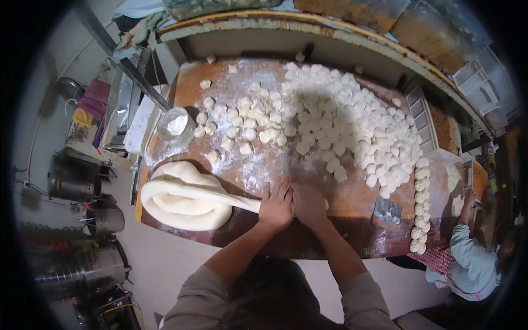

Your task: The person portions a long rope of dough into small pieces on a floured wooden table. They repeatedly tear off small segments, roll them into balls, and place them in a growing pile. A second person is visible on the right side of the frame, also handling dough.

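Side by side at the front of the floured wooden table, my left hand (pixel 277 207) and my right hand (pixel 308 205) close over a thin rope of white dough (pixel 245 203). The thumbs sides of both hands touch. A short end of the rope shows just past my right hand; the part beneath the fingers is hidden. To the left, the rope runs into a thick coiled mass of dough (pixel 185 197). Beyond my hands lie several loose small dough pieces (pixel 246 147), dusted with flour. A large heap of flattened white dough pieces (pixel 371 123) spreads toward the right.
A tub of flour (pixel 176 126) stands at the back left. Right of me are a dough scraper (pixel 387 210) and a row of pleated buns (pixel 421 198). A co-worker (pixel 466 255) works at the far right. A shelf edge (pixel 288 18) spans the back.
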The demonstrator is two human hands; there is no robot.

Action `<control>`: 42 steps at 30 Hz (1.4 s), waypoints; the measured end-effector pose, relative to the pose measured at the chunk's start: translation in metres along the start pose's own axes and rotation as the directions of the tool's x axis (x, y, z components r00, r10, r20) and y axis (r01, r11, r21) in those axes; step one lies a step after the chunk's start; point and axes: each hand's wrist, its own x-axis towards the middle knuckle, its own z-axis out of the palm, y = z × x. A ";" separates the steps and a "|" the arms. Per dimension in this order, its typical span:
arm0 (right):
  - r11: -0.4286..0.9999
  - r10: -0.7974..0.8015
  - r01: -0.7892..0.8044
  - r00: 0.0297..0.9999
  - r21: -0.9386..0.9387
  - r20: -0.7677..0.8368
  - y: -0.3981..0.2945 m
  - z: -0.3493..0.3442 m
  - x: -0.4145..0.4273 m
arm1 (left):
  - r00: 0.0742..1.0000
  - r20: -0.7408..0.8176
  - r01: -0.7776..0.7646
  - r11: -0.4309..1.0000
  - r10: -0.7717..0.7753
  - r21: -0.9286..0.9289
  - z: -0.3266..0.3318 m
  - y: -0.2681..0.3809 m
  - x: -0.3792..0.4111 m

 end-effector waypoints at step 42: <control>0.765 0.553 -0.527 0.832 0.371 0.042 0.006 -0.014 -0.110 | 0.987 0.134 0.104 0.988 -0.088 -0.114 0.001 0.101 -0.024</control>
